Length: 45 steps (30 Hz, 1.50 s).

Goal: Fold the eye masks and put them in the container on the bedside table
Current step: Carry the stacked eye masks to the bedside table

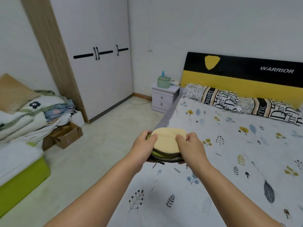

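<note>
A stack of folded eye masks (166, 143) is held above the bed's left edge; the top one is pale yellow, with green and dark ones under it. My left hand (144, 148) grips the stack's left side, thumb on top. My right hand (190, 146) grips its right side the same way. A black strap hangs below the stack. The container (163, 81), a pale green case, stands on the white bedside table (164, 97) far ahead, beside the headboard.
The bed (229, 153) with a leaf-print sheet and two pillows fills the right. A tiled floor strip (105, 145) leads to the bedside table. On the left are a pile of bedding (32, 115), cardboard boxes (67, 136) and a white wardrobe (101, 63).
</note>
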Motion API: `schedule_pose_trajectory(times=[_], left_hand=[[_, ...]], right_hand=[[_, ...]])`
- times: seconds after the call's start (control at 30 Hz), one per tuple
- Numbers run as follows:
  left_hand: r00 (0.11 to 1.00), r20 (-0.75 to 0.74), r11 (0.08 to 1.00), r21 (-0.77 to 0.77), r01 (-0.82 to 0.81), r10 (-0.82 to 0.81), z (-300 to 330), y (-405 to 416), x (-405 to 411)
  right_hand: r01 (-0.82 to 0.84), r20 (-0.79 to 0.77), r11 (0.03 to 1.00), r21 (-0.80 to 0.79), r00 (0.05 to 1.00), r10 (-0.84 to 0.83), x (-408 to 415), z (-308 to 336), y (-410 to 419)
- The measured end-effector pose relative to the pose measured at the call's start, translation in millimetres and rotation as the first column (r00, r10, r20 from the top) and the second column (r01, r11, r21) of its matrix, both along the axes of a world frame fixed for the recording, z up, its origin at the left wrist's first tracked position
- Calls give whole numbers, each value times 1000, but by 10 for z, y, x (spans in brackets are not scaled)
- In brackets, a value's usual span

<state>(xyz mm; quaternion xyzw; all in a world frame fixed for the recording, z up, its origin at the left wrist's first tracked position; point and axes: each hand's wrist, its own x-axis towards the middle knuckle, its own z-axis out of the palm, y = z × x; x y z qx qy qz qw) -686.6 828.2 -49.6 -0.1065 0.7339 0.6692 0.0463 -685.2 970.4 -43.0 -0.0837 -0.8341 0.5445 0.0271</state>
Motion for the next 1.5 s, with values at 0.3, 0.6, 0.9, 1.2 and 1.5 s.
schedule_pose_trajectory(times=[0.3,0.6,0.9,1.2,1.5], left_hand=[[999,-39,999,-52,2,-4,198,-1288,-71],[999,-32,997,-80,10,-13,268,-2634,15],[999,-36,997,-72,5,-8,263,-3432,-206],[999,-49,998,-55,22,-24,242,-3961,-979],[998,-55,998,-59,18,-22,305,-4509,-2016]], right_hand=[[-17,-10,999,-33,1000,16,-65,113,-1283],[-17,-3,999,-49,1000,17,-17,111,-2621],[-23,-16,998,-57,1000,22,-262,87,-3413],[1,-11,997,-80,1000,-2,-1051,2,-3944],[49,-5,992,-117,999,-50,-2086,37,-4511]])
